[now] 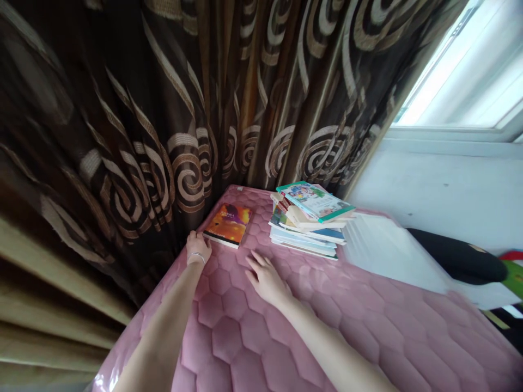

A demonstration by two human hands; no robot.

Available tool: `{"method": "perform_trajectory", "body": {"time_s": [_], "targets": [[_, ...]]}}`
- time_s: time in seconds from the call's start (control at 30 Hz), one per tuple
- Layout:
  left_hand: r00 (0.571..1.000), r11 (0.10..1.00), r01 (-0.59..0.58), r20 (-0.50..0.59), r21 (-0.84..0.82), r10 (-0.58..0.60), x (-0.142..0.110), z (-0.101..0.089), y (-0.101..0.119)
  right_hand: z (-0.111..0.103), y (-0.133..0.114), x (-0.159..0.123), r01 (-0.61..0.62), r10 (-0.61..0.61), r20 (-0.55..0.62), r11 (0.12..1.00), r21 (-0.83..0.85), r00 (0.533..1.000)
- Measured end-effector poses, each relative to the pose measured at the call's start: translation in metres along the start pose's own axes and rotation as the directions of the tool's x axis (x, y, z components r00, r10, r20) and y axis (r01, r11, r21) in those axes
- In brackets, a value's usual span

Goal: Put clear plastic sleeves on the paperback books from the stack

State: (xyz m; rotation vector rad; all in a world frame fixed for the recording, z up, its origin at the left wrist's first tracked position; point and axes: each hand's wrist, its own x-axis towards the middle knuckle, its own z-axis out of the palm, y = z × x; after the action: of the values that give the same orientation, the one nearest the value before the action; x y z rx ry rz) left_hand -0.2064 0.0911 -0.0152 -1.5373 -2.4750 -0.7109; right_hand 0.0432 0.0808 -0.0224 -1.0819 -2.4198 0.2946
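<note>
An orange and purple paperback book lies flat on the pink quilted mattress, close to the curtain. My left hand, with a bracelet at its wrist, rests by the book's near left corner. Its fingers are slightly bent and touch or nearly touch that corner, and it grips nothing that I can see. Just in front of the book, to the right, my right hand hovers over or rests on the mattress with its fingers spread and nothing in them.
A loose stack of books sits right of the paperback, topped by a tilted green-edged book. Dark patterned curtains hang along the left and back. A white sheet-like surface, a black item and a window are at the right.
</note>
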Motion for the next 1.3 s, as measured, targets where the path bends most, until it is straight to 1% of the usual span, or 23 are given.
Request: {"method": "perform_trajectory", "body": {"time_s": [0.07, 0.1, 0.13, 0.17, 0.2, 0.23, 0.27, 0.33, 0.4, 0.53, 0.6, 0.67, 0.77, 0.83, 0.87, 0.9, 0.93, 0.97, 1.03, 1.1, 1.17, 1.23, 1.3], "targets": [[1.000, 1.000, -0.015, -0.010, 0.016, 0.015, -0.005, -0.005, 0.004, -0.016, 0.010, -0.036, -0.010, 0.010, 0.005, 0.999, -0.032, 1.000], [0.998, 0.998, -0.062, -0.006, 0.032, 0.062, -0.007, -0.007, 0.007, -0.025, 0.017, -0.054, -0.024, 0.024, 0.001, 0.998, -0.050, 1.000], [0.990, 0.989, -0.138, 0.010, 0.052, 0.138, -0.007, -0.010, 0.010, -0.034, 0.024, -0.070, -0.044, 0.044, -0.004, 0.996, -0.073, 0.999], [0.972, 0.969, -0.234, 0.039, 0.073, 0.232, -0.007, -0.011, 0.012, -0.042, 0.030, -0.086, -0.078, 0.078, -0.009, 0.992, -0.101, 0.997], [0.942, 0.939, -0.333, 0.078, 0.089, 0.326, -0.005, -0.012, 0.016, -0.050, 0.036, -0.099, -0.114, 0.113, -0.015, 0.986, -0.123, 0.993], [0.910, 0.907, -0.409, 0.124, 0.097, 0.396, -0.003, -0.012, 0.019, -0.056, 0.042, -0.110, -0.140, 0.139, -0.015, 0.981, -0.137, 0.990], [0.885, 0.886, -0.453, 0.175, 0.103, 0.432, 0.000, -0.011, 0.022, -0.061, 0.046, -0.119, -0.158, 0.157, -0.014, 0.977, -0.144, 0.987], [0.861, 0.873, -0.473, 0.270, 0.119, 0.430, 0.006, -0.008, 0.029, -0.066, 0.050, -0.129, -0.165, 0.165, -0.012, 0.976, -0.142, 0.986], [0.857, 0.876, -0.461, 0.326, 0.141, 0.398, 0.010, -0.006, 0.035, -0.067, 0.050, -0.133, -0.167, 0.165, -0.025, 0.976, -0.137, 0.986], [0.865, 0.880, -0.442, 0.342, 0.174, 0.366, 0.012, -0.011, 0.045, -0.066, 0.047, -0.131, -0.190, 0.185, -0.051, 0.975, -0.119, 0.981], [0.875, 0.884, -0.427, 0.337, 0.193, 0.349, 0.004, -0.014, 0.056, -0.068, 0.046, -0.130, -0.187, 0.183, -0.048, 0.977, -0.102, 0.982], [0.884, 0.887, -0.414, 0.321, 0.204, 0.339, -0.016, -0.016, 0.076, -0.071, 0.047, -0.130, -0.177, 0.174, -0.045, 0.980, -0.085, 0.984], [0.902, 0.912, -0.378, 0.286, 0.161, 0.323, -0.069, -0.016, 0.117, -0.074, 0.048, -0.131, -0.165, 0.162, -0.061, 0.985, -0.052, 0.985], [0.881, 0.922, -0.384, 0.318, 0.051, 0.349, -0.111, -0.014, 0.143, -0.074, 0.048, -0.131, -0.152, 0.150, -0.097, 0.988, -0.013, 0.984], [0.862, 0.920, -0.393, 0.347, -0.001, 0.369, -0.129, -0.013, 0.154, -0.074, 0.047, -0.131, -0.142, 0.143, -0.125, 0.990, 0.018, 0.982], [0.842, 0.913, -0.405, 0.374, -0.035, 0.388, -0.145, -0.011, 0.163, -0.074, 0.047, -0.131, -0.133, 0.141, -0.160, 0.989, 0.058, 0.977], [0.835, 0.913, -0.405, 0.391, -0.041, 0.388, -0.156, -0.011, 0.168, -0.076, 0.048, -0.131, -0.130, 0.150, -0.195, 0.986, 0.108, 0.969], [0.840, 0.916, -0.400, 0.385, -0.039, 0.383, -0.163, -0.010, 0.171, -0.079, 0.050, -0.131, -0.134, 0.170, -0.231, 0.978, 0.160, 0.958], [0.841, 0.910, -0.410, 0.364, -0.055, 0.401, -0.168, -0.010, 0.171, -0.090, 0.059, -0.130, -0.172, 0.239, -0.308, 0.958, 0.228, 0.921], [0.837, 0.899, -0.431, 0.335, -0.082, 0.432, -0.164, -0.010, 0.167, -0.109, 0.078, -0.130, -0.247, 0.316, -0.397, 0.945, 0.215, 0.862], [0.841, 0.892, -0.440, 0.302, -0.101, 0.449, -0.158, -0.011, 0.164, -0.132, 0.107, -0.127, -0.337, 0.362, -0.486, 0.931, 0.142, 0.796], [0.855, 0.897, -0.430, 0.270, -0.105, 0.442, -0.156, -0.011, 0.163, -0.155, 0.141, -0.122, -0.398, 0.370, -0.555, 0.914, 0.075, 0.745], [0.870, 0.906, -0.410, 0.254, -0.101, 0.422, -0.156, -0.010, 0.164, -0.171, 0.175, -0.116, -0.521, 0.448, -0.581, 0.852, 0.049, 0.679]]}}
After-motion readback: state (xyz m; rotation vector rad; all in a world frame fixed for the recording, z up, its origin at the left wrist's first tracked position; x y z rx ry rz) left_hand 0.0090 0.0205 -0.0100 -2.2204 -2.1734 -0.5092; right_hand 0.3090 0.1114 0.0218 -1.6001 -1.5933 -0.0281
